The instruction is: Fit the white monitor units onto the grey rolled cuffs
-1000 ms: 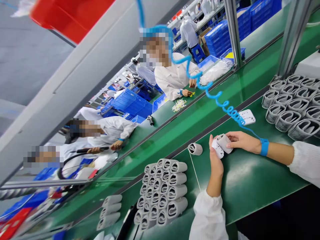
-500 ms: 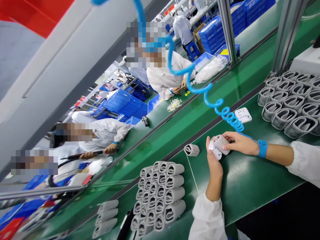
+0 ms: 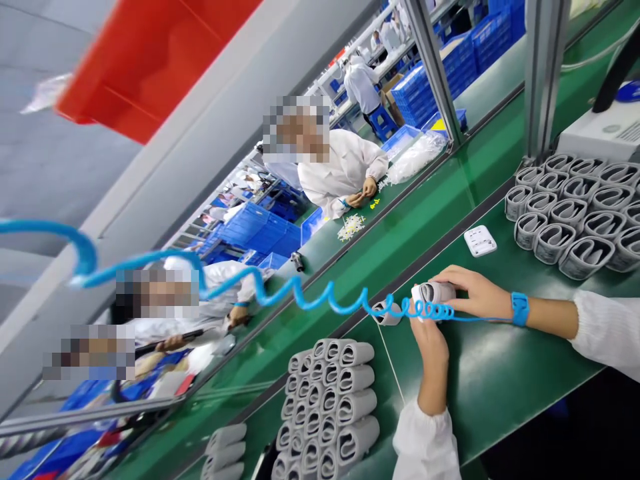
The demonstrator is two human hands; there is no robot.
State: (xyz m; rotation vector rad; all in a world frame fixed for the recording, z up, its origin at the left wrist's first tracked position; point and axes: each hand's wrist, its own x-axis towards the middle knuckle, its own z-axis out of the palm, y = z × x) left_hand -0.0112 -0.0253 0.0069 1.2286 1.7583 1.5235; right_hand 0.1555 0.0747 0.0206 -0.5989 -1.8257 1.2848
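My right hand, with a blue wrist strap, grips a rolled grey cuff between thumb and fingers. Below it, my left hand is closed round a white plastic piece pressed against the cuff's end. A coiled blue cord crosses in front and partly hides the left fingers and the piece. Just left of my hands, another rolled cuff lies on the green table. A white square plate with slots lies beyond my right hand.
Rolled grey cuffs stand in rows at front left and at right. A metal post rises behind the right group. Across the green bench, co-workers in white sit near small white parts and blue crates.
The head view has shifted, and the blue cord has swung lower, now passing before my left hand. The cuff has turned in my hands, its rolled end now facing left beside the white piece.
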